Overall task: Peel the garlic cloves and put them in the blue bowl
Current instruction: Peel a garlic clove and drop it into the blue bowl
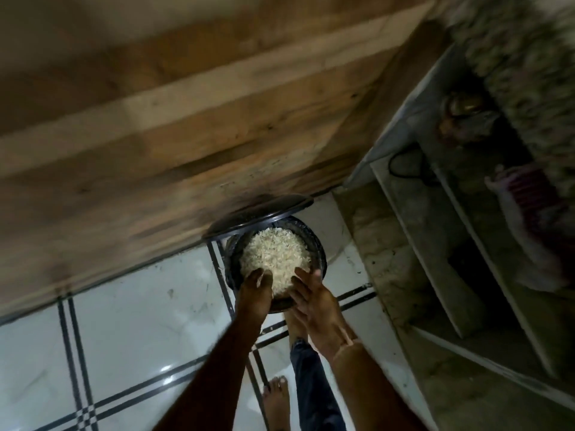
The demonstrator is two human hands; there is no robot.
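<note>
Bowl point(318, 247) and both hands are sitting in the middle of my view as I am standing and looking straight down. The bowl is looking dark rather than blue in this dim light, and it is heaped with a pale, flaky pile point(275, 256); I cannot tell whether that is peeled garlic or only skins. My left hand point(255, 290) is gripping the near rim, back of the hand up, fingers curling over the edge and into the pile. My right hand point(312, 301) is lying against the near right side of the bowl with its fingers straight and slightly spread, their tips touching the rim, not closing round anything. Just beyond the bowl a dark round disc point(264, 209) is showing, too blurred for me to say what it is. Below everything the white tiled floor point(140, 306) with its black double lines is running up to a wooden panel point(186, 135). One bare foot point(275, 399) and a leg in dark jeans point(311, 368) are showing between my forearms. To the right, grey shelves point(451, 259) are holding some blurred things.
</note>
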